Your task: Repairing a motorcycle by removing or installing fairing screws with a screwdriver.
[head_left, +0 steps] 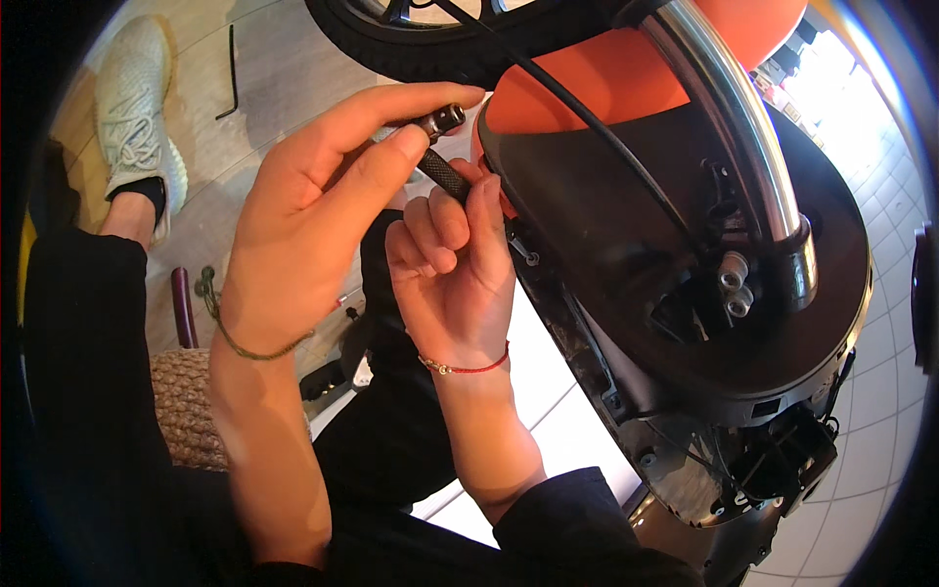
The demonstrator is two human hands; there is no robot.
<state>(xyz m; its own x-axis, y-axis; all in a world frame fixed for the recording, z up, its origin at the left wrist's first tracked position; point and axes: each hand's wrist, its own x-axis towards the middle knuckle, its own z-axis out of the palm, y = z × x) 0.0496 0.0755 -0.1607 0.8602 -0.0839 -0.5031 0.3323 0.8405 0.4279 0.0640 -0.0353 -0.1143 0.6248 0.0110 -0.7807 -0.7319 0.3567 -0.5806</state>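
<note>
My left hand (323, 186) is closed around the head end of a small dark ratchet wrench, with its index finger stretched out past the tool. A short, shiny, hollow socket (447, 119) pokes out beyond the thumb. Below it, the fingertips of my right hand (455, 240) pinch the knurled black handle (443, 174); its other fingers are curled in. Whether socket and handle are joined is hidden behind my left thumb. Both hands hover just left of a black-and-orange scooter body (606, 196), whose cover edge is close to my right fingers.
A bent chrome tube (734, 117) rises from the black cover, beside two silver bolts (734, 279). A black cable (597, 122) crosses it. Behind stands a tyre (391, 49). On the floor lies a hex key (233, 73), near my shoe (137, 108); a purple rod (183, 308) is lower left.
</note>
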